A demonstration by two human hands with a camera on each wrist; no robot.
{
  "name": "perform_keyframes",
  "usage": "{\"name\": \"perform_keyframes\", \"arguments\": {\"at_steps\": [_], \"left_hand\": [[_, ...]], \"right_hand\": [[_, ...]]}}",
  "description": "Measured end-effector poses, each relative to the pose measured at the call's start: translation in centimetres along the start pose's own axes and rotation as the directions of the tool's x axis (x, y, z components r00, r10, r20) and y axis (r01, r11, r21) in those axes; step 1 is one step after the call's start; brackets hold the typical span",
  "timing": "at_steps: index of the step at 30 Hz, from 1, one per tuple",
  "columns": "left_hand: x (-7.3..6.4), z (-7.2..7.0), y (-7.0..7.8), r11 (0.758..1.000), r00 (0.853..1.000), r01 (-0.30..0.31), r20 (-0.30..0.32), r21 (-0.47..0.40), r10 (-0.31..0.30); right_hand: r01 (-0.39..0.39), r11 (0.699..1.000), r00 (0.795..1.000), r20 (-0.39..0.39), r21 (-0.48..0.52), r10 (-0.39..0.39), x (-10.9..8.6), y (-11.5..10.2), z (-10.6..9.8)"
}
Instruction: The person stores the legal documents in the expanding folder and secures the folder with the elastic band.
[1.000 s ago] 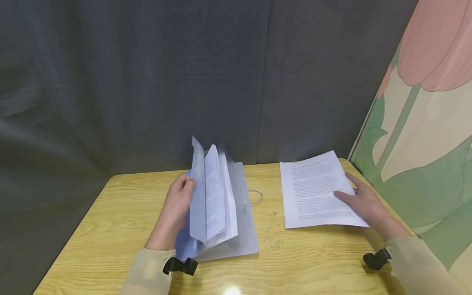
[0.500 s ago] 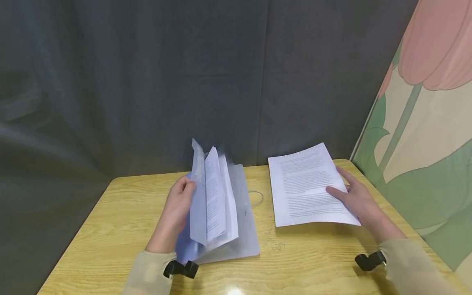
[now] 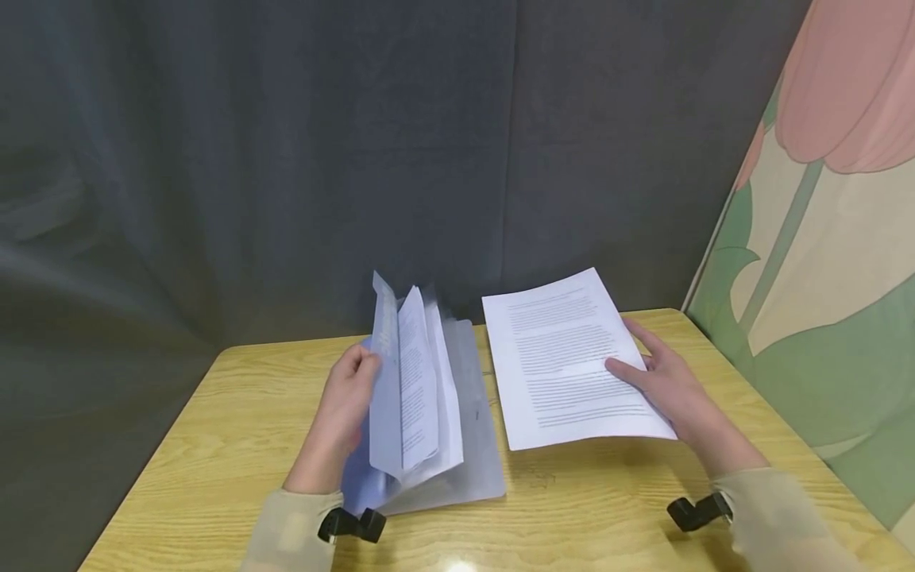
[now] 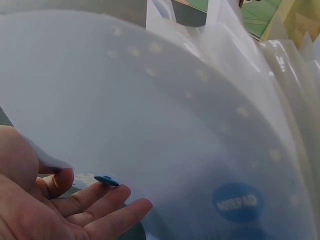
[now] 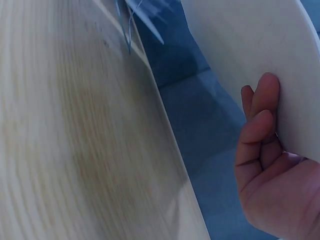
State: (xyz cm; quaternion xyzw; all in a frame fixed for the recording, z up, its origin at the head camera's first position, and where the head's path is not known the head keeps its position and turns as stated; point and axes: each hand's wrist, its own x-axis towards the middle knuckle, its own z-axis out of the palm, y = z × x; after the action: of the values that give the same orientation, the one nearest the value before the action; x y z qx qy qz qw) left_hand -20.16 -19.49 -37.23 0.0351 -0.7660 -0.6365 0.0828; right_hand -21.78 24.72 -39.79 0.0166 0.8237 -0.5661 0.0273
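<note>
A translucent plastic document folder [image 3: 480,429] stands spread apart on the table, with several printed sheets [image 3: 420,389] between its leaves. My left hand [image 3: 341,401] pinches the edge of its raised bluish cover [image 3: 386,397]. In the left wrist view, a round blue "NOTEPAD" label [image 4: 237,202] shows on that cover, and a small blue button [image 4: 106,180] sits by my fingers. To the right, my right hand [image 3: 665,389] grips printed paper [image 3: 565,365] by its right edge, thumb on top. Its fingers [image 5: 267,95] press the underside, and the paper is held above the table.
Underneath is a light wooden table [image 3: 214,445]. Dark grey curtain [image 3: 343,159] hangs behind it, and a wall with a painted tulip [image 3: 822,238] borders the right side. A thin cord [image 5: 127,30] shows beside the folder. Black wrist cameras [image 3: 700,512] are strapped to both sleeves.
My right hand has carried the printed paper leftward toward the folder, so that it now covers most of the cord. My left hand keeps hold of the cover, nearly unmoved.
</note>
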Motion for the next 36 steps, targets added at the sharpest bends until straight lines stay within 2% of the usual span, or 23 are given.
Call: {"name": "perform_keyframes", "arguments": {"at_steps": [6, 14, 21, 25, 36], "left_hand": [[0.0, -0.1, -0.2, 1.000, 1.000, -0.009, -0.002, -0.003, 0.009], [-0.1, -0.3, -0.1, 1.000, 1.000, -0.022, -0.002, -0.018, 0.022], [-0.1, -0.3, 0.0, 1.000, 1.000, 0.015, 0.000, -0.006, -0.015], [0.0, -0.2, -0.1, 1.000, 1.000, 0.012, -0.008, 0.003, -0.012], [-0.2, -0.2, -0.1, 1.000, 1.000, 0.009, -0.019, 0.008, -0.009]], "right_hand": [[0.000, 1.000, 1.000, 0.005, -0.004, 0.000, 0.4, -0.4, 1.5], [0.067, 0.998, 0.997, 0.030, 0.016, -0.068, 0.5, -1.3, 3.5], [0.076, 0.994, 0.997, 0.024, -0.079, -0.074, 0.5, -2.2, 5.0], [0.070, 0.992, 0.997, 0.019, -0.103, -0.068, 0.8, -2.5, 6.0], [0.052, 0.998, 0.998, 0.050, -0.041, -0.050, 1.2, -3.3, 8.3]]}}
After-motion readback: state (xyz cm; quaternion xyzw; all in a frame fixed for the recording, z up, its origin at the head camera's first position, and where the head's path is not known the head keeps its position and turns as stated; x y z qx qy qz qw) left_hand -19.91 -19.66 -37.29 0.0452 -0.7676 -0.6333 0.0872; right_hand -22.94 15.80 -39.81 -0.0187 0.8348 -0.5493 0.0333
